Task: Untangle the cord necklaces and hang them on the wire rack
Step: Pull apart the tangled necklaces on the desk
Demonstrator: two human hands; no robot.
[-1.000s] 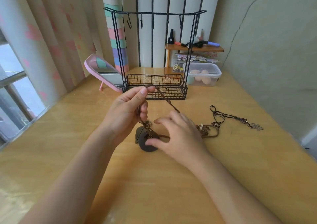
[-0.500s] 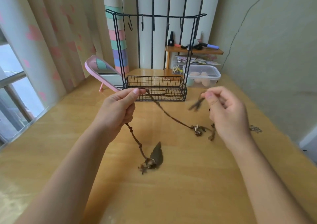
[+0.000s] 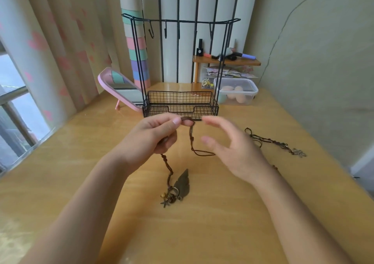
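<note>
I am pinching the brown cord necklace (image 3: 191, 136) between my left hand (image 3: 149, 141) fingertips, my right hand (image 3: 230, 150) hovering loosely spread, gripping nothing.

This looks like a corner of a home, most likely a bedroom set up for dressing. Cream curtains (image 3: 60, 51) printed with pink hearts hang beside a window (image 3: 12, 105). A wooden table (image 3: 202, 233) carries a pink stand mirror (image 3: 121, 90), a black wire rack (image 3: 180, 98) and a clear plastic box (image 3: 251, 98) of what seem to be makeup sponges (image 3: 239, 99). A small wooden shelf (image 3: 242, 62) holds a nail polish bottle (image 3: 200, 50) and pens. The painted wall (image 3: 313, 61) is cracked.
</note>
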